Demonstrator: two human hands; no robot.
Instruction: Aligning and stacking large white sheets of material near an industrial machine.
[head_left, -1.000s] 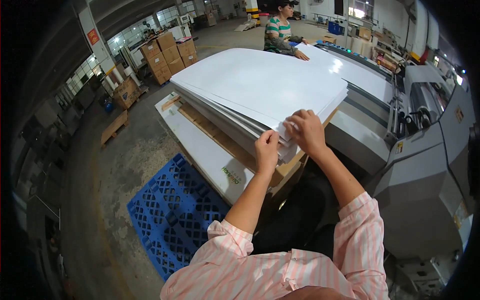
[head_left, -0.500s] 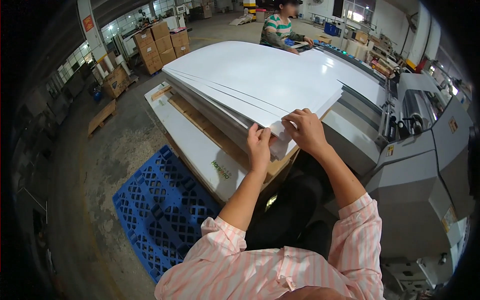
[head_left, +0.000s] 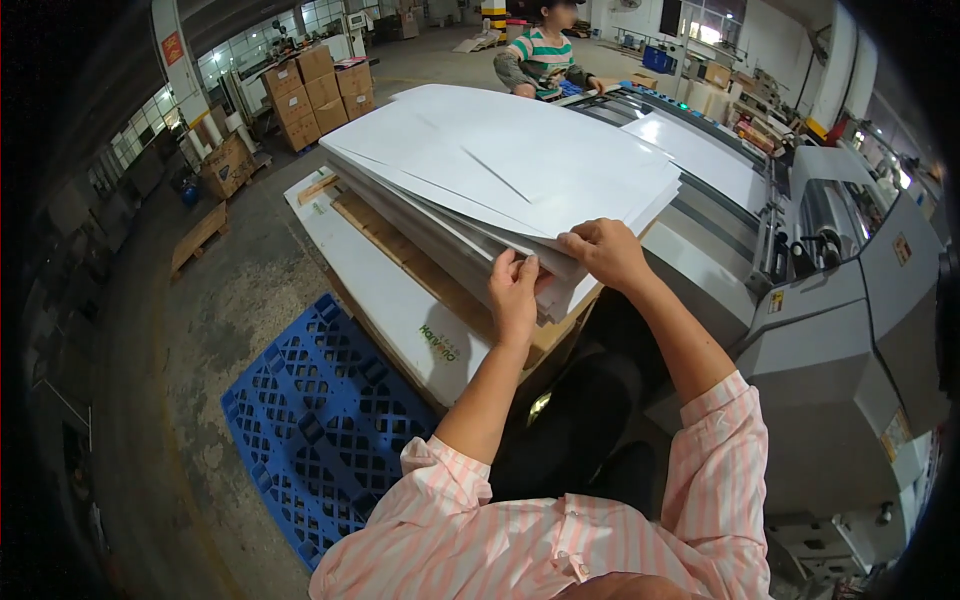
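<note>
The grey machine (head_left: 850, 330) stands at my right, its long bed (head_left: 700, 150) carrying flat white sheets, with another person (head_left: 545, 60) at the far end. In front of me a thick stack of white sheets (head_left: 500, 170) rests on a wooden pallet (head_left: 440, 280), its near corner at my hands. My right hand (head_left: 605, 252) is closed over the top of that corner, gripping a bundle of upper sheets. My left hand (head_left: 515, 295) is narrowly pinched on the sheet edges just beside it. The bundle looks only parted from the stack at the corner, so I judge nearly all the lifting remains. A blue plastic pallet (head_left: 320, 420) lies bare on the floor; brown cartons (head_left: 320, 90) sit stacked beyond, contents unseen.
</note>
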